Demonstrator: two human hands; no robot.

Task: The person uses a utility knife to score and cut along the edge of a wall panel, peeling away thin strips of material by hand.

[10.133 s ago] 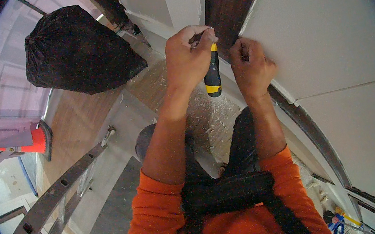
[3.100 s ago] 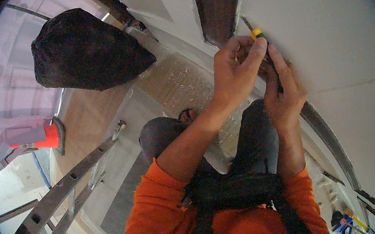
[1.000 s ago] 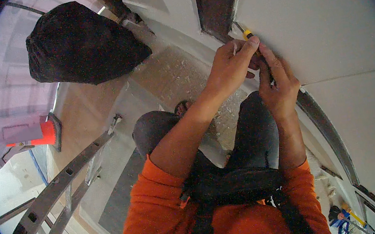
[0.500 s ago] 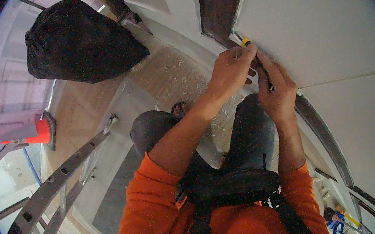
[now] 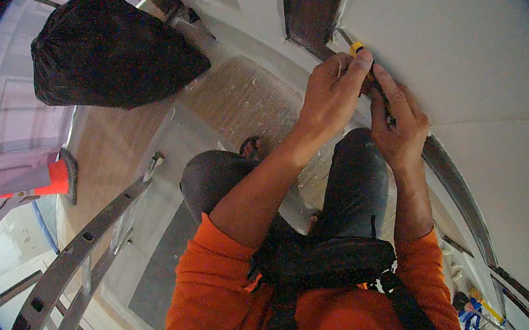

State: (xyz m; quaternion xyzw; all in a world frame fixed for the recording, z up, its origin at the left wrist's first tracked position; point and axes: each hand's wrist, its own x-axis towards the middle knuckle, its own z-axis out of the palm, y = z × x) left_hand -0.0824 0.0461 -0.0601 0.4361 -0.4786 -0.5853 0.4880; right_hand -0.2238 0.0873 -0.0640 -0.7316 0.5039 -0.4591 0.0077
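Note:
A bladed tool with a yellow-and-black handle and a thin metal blade is held in both hands. Its blade points up and left, at the edge where the dark brown trim meets the white panel. My left hand closes around the front of the handle, thumb by the yellow part. Behind it, my right hand wraps the rear of the handle close to the panel. Fingers hide most of the handle, so the tool's exact kind is unclear.
A full black bag stands on the wooden floor, which is strewn with white flakes. A metal ladder lies at the left, near an orange-red object. Several coloured items sit at the lower right.
Both hands have shifted slightly right with the tool. More of its blade shows, and its tip sits slightly higher along the trim edge. The whole view has moved a little.

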